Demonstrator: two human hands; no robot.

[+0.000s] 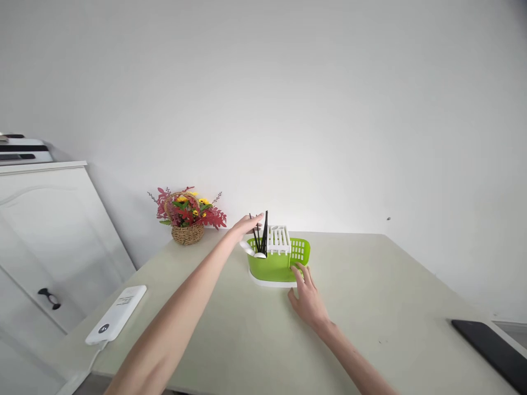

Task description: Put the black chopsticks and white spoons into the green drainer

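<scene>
Green utensil holder (269, 269), left arm outstretched, right hand (309, 303) palm down

1. Before you, a green utensil holder (269, 269) is standing upright on the pale table (349, 307), its white base (272, 283) lying flat and its perforated right section showing.
2. Several thin black sticks (264, 236) are rising from its left section, leaning slightly apart.
3. White spoons (247, 248) are resting beside them, one tilting outward to your left.
4. A white slotted rack (279, 240) is sitting over the middle.
</scene>
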